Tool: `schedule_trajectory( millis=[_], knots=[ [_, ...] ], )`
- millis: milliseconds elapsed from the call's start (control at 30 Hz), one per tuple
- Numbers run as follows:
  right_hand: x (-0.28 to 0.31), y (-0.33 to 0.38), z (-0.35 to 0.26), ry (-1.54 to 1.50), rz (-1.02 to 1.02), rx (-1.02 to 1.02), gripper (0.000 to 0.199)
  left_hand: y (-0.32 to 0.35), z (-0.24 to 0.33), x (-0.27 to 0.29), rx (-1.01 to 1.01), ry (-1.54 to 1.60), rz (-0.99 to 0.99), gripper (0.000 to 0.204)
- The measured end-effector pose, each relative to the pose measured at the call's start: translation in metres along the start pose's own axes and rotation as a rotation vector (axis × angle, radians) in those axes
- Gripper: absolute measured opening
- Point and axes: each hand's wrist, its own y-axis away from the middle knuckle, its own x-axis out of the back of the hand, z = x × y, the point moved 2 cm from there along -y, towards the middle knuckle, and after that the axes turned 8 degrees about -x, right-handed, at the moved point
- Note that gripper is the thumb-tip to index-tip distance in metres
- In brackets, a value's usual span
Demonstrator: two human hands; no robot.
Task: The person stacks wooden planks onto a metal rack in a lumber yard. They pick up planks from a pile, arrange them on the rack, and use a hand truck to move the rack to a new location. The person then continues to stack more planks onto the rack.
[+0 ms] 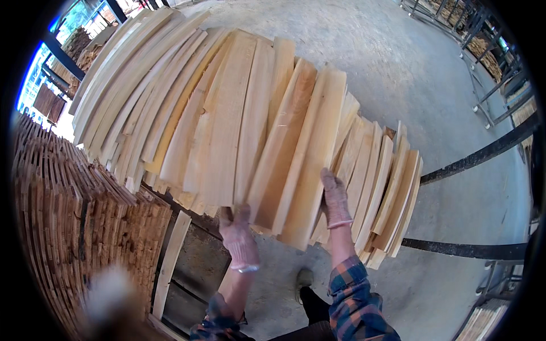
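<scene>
A wide, fanned row of pale wooden boards (227,119) lies before me, overlapping and tilted against one another. My left hand (240,238), in a pinkish knit glove, has its fingers closed at the near end of a wooden board in the middle of the row. My right hand (336,199), gloved alike, grips the right edge of a broad wooden board (310,187) to the right of it. Part of its fingers is hidden behind that edge. Plaid sleeves (358,298) cover both forearms.
A tall stack of brown boards (91,221) stands at the left, with a loose pale slat (170,264) beside it. Two dark bars (472,250) reach out from the row's right side over the concrete floor (392,62). Metal racks (483,108) on wheels line the far right.
</scene>
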Motion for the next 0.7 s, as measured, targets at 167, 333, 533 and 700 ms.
schedule_trajectory(
  millis=[167,333,533,700],
  knots=[
    [-0.01,0.047,-0.051,0.044,-0.161,-0.242,0.084,0.031,-0.055,0.017,0.186,-0.348,-0.277,0.03],
    [-0.003,0.026,-0.032,0.19,-0.022,-0.067,0.07,0.032,-0.055,-0.018,0.184,-0.401,-0.229,0.045],
    [0.0,0.05,-0.035,-0.227,-0.152,-0.184,0.043,0.071,-0.047,-0.035,-0.205,-0.439,-0.392,0.047],
    [0.031,0.092,0.036,-0.084,-0.134,-0.277,0.074,0.115,-0.033,0.029,-0.241,-0.662,-0.542,0.041]
  ],
)
